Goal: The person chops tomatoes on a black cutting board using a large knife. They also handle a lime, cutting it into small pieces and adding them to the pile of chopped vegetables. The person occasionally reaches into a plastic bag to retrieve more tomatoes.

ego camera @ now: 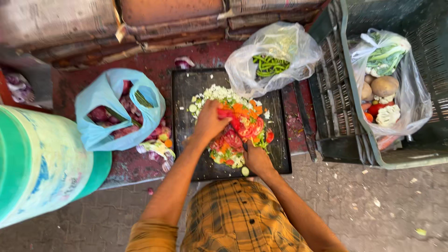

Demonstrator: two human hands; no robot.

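A: Where's the work sitting?

B: Centre frame, on the black cutting board (184, 121). The pile of chopped vegetables (235, 123) covers its middle: cauliflower bits, carrot, tomato, greens. The pile's long axis runs from upper left to lower right of the board.

A: Hands?

B: The left hand (210, 122) comes in from lower left, fingers curled down on a red tomato piece (228, 114) at the pile's upper middle, clamping it. The right hand (256, 158) sits at the pile's lower right edge, closed around what looks like a knife handle. The blade is mostly hidden among the tomato slices, so he can't tell its exact line.

A: Key relation?

B: The tomato lies up and left of the right hand, directly under the left fingertips. The left hand is on it; the right is near, just below. The two hands nearly meet across the red patch.

A: Surroundings?

B: A clear bag of green chillies (270, 65) touches the board's upper right corner. A blue bag of onion scraps (119, 109) is just left of the board. A grey crate (359, 116) with a bag of mixed vegetables (385, 84) stands at right.
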